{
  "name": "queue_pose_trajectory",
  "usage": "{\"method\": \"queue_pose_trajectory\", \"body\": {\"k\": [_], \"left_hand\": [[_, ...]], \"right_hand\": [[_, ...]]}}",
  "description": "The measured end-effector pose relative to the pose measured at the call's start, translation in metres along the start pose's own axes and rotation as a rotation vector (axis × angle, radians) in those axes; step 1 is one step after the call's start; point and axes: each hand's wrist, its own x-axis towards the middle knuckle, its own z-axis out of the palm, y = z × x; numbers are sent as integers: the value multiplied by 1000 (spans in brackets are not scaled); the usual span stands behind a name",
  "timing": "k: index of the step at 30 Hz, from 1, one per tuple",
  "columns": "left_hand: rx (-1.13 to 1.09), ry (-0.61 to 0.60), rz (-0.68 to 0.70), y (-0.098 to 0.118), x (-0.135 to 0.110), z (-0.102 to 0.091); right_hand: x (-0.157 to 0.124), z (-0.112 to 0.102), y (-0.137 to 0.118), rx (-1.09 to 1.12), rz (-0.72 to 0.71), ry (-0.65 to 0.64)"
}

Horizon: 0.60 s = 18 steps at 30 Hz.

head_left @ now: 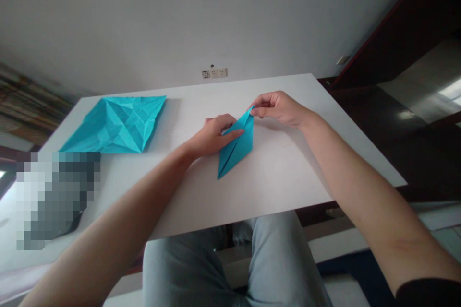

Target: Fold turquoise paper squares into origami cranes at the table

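Observation:
Between my hands is a blue sheet of paper folded into a narrow diamond (242, 146), with a dark slit running along its lower half. My left hand (215, 135) grips its left edge, thumb laid across the top face and fingers behind. At the upper tip, my right hand (274, 106) pinches the point between thumb and fingertips. The diamond's lower point reaches down toward the near side of the white table (288, 168). Whether its underside touches the tabletop I cannot tell.
A creased, opened-out blue paper sheet (118, 127) lies at the table's back left. A pixelated grey object (54, 201) covers the left side. Wall sockets (214, 73) sit just behind the table's far edge. My legs (187, 268) are under the near edge.

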Motion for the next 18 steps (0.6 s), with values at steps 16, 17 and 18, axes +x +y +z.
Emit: {"method": "queue_pose_trajectory", "body": {"k": [16,17,18], "left_hand": [[-103,29,-18,6,-2,0],[-144,47,-16,7,-2,1],[-182,61,-12,8,-2,2]], "right_hand": [[-2,7,-5,-84,-84,-4],[-3,8,-5,-82,-85,-7],[-3,10,-5,-79,-87,-15]]}}
